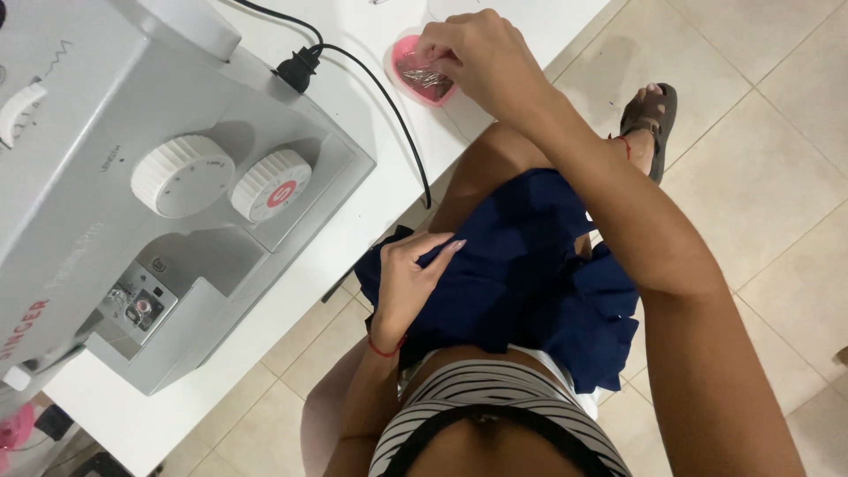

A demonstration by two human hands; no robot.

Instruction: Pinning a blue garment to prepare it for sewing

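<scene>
Lying on the lap at 6 o'clock, navy fabric (521, 274), judged soft, light and best pinched at a fold, is gripped by the left hand (408, 283); thin pins in the pink dish (422, 71) at 12 o'clock are pinched by the right hand (481, 57).

sewing machine (132, 177): big and grey-white, sitting on my white counter (371, 115)
dials (221, 181): two round white ones, side by side on the machine
black cord (389, 106): plugged into the machine, runs across the counter and over its edge
floor (760, 132): pale square tiles
sandal (649, 124): brown, on my foot
</scene>
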